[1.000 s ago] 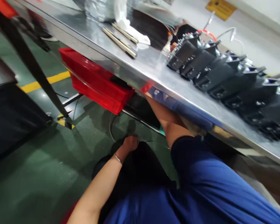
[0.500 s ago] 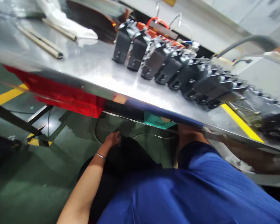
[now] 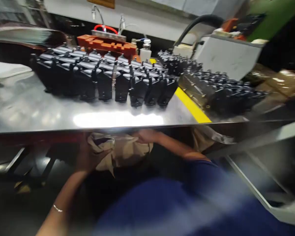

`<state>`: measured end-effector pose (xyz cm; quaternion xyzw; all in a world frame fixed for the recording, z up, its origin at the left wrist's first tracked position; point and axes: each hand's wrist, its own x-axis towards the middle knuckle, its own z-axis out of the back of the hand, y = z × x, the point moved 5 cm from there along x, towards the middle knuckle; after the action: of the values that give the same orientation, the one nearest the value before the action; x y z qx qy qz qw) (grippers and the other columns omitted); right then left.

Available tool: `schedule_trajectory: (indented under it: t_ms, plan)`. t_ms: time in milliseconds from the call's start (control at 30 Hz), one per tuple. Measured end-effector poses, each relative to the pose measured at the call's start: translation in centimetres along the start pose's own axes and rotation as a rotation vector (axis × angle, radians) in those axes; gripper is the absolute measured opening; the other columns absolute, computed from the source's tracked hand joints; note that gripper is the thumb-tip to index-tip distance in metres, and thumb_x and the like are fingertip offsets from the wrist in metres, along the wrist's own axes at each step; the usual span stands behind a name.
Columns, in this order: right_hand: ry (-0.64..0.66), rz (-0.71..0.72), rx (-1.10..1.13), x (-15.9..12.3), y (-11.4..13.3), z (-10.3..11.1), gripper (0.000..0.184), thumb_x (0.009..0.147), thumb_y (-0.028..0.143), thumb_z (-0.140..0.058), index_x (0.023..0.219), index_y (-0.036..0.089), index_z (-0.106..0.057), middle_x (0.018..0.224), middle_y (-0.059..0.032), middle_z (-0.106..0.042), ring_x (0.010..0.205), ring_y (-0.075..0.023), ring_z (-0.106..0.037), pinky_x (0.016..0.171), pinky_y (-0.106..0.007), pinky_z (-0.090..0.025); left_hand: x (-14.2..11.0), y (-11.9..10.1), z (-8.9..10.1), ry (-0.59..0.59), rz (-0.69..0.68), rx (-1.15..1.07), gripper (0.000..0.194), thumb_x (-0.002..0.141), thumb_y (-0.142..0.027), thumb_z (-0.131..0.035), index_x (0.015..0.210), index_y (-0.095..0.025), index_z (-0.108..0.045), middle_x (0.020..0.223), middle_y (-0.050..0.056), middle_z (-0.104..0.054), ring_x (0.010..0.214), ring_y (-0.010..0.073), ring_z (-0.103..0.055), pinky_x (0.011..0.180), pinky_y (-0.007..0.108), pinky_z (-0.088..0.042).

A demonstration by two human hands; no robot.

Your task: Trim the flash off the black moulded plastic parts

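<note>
L hand has the L end of a crumpled tan bundle, thumb pressed on it, other fingers too dark to tell; R hand touches its R end, can't tell if pinching b/c of blur. Bundle's just below the steel table's near edge, w/ black units lined up on top.

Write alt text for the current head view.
A person's left hand and right hand hold a crumpled tan bundle below the edge of a shiny metal table. On top, black parts stand in groups either side of a yellow stripe.
</note>
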<state>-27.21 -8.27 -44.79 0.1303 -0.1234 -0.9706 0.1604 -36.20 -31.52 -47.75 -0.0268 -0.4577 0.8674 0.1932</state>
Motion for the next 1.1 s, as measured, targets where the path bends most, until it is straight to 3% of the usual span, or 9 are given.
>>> schedule_trajectory:
  t_ms: [100, 167, 333, 467, 600, 733, 933, 1033, 1100]
  plan:
    - [0.131, 0.134, 0.077, 0.5, 1.7, -3.5, 0.017, 0.088, 0.013, -0.058, 0.097, 0.016, -0.072, 0.095, -0.0083, -0.073, 0.091, -0.0199, -0.068, 0.078, -0.030, -0.049, -3.1, 2.1, 1.6, 0.220, 0.114, -0.061, 0.048, 0.057, -0.046, -0.072, 0.097, -0.019, -0.063, 0.096, 0.008, -0.070, 0.093, 0.0296, -0.066, 0.081, 0.041, -0.056]
    - [0.230, 0.217, 0.232, 0.2, 2.6, -4.8, 0.021, 0.086, 0.012, -0.060, 0.103, 0.017, -0.072, 0.096, -0.0062, -0.074, 0.088, -0.0170, -0.068, 0.075, -0.026, -0.048, -5.4, 3.1, 2.4, 0.309, 0.185, -0.116, 0.031, 0.060, -0.041, -0.065, 0.082, -0.019, -0.064, 0.083, 0.006, -0.071, 0.082, 0.0259, -0.067, 0.073, 0.036, -0.057]
    - [0.026, 0.377, 0.379, 1.6, 5.1, -2.5, 0.036, 0.089, 0.028, -0.064, 0.124, 0.022, -0.065, 0.112, -0.0064, -0.066, 0.094, -0.0151, -0.063, 0.079, -0.026, -0.049, -8.5, 2.6, 3.7, 0.240, 0.199, -0.107, 0.024, 0.062, -0.034, -0.058, 0.079, -0.019, -0.065, 0.072, 0.001, -0.067, 0.065, 0.0175, -0.061, 0.057, 0.026, -0.051]
    - [0.118, 0.562, 0.223, 3.6, 9.0, -3.4, 0.028, 0.098, 0.023, -0.049, 0.118, 0.025, -0.067, 0.108, -0.0032, -0.066, 0.088, -0.0130, -0.063, 0.073, -0.024, -0.049, -8.8, 1.5, 3.6, 0.238, 0.150, -0.108, 0.025, 0.063, -0.034, -0.055, 0.080, -0.019, -0.066, 0.073, 0.002, -0.068, 0.068, 0.0172, -0.062, 0.059, 0.025, -0.050]
    - [0.093, 0.600, 0.000, 4.8, 10.0, -4.8, 0.030, 0.100, 0.027, -0.044, 0.124, 0.024, -0.062, 0.124, -0.0070, -0.063, 0.104, -0.0178, -0.061, 0.076, -0.027, -0.048, -8.8, 1.9, 3.8, 0.205, 0.175, -0.108, 0.026, 0.064, -0.036, -0.056, 0.081, -0.019, -0.068, 0.076, 0.003, -0.070, 0.071, 0.0191, -0.063, 0.062, 0.027, -0.052]
    - [0.129, 0.656, -0.171, 5.5, 9.4, -6.0, 0.034, 0.100, 0.019, -0.037, 0.122, 0.022, -0.063, 0.129, -0.0100, -0.061, 0.104, -0.0205, -0.059, 0.075, -0.030, -0.046, -8.6, 2.7, 3.3, 0.204, 0.204, -0.090, 0.029, 0.066, -0.043, -0.058, 0.080, -0.020, -0.068, 0.073, 0.004, -0.066, 0.069, 0.0195, -0.061, 0.064, 0.030, -0.053]
    - [0.194, 0.724, 0.074, 3.7, 5.9, -4.3, 0.031, 0.100, 0.025, -0.040, 0.108, 0.019, -0.069, 0.109, -0.0086, -0.066, 0.091, -0.0153, -0.060, 0.075, -0.026, -0.044, -8.1, 1.9, 6.2, 0.152, -0.253, 0.194, 0.029, 0.078, -0.035, -0.050, 0.083, -0.022, -0.075, 0.112, 0.009, -0.064, 0.110, 0.0276, -0.057, 0.098, 0.048, -0.045]
    - [0.409, 0.589, 0.170, 1.6, 1.7, -3.4, 0.027, 0.096, 0.019, -0.046, 0.092, 0.016, -0.073, 0.092, -0.0072, -0.069, 0.080, -0.0132, -0.060, 0.071, -0.024, -0.043, -8.9, 1.8, 7.9, 0.202, -0.309, 0.324, 0.031, 0.081, -0.032, -0.047, 0.083, -0.023, -0.076, 0.115, 0.011, -0.063, 0.115, 0.0316, -0.055, 0.097, 0.055, -0.044]
    - [0.609, 0.435, 0.191, 0.5, -0.7, -3.6, 0.024, 0.090, 0.016, -0.052, 0.084, 0.016, -0.075, 0.078, -0.0036, -0.069, 0.071, -0.0118, -0.060, 0.065, -0.022, -0.042, -9.6, 0.8, 7.5, 0.235, -0.315, 0.417, 0.029, 0.080, -0.032, -0.048, 0.086, -0.025, -0.076, 0.114, 0.011, -0.064, 0.114, 0.0338, -0.055, 0.101, 0.059, -0.041]
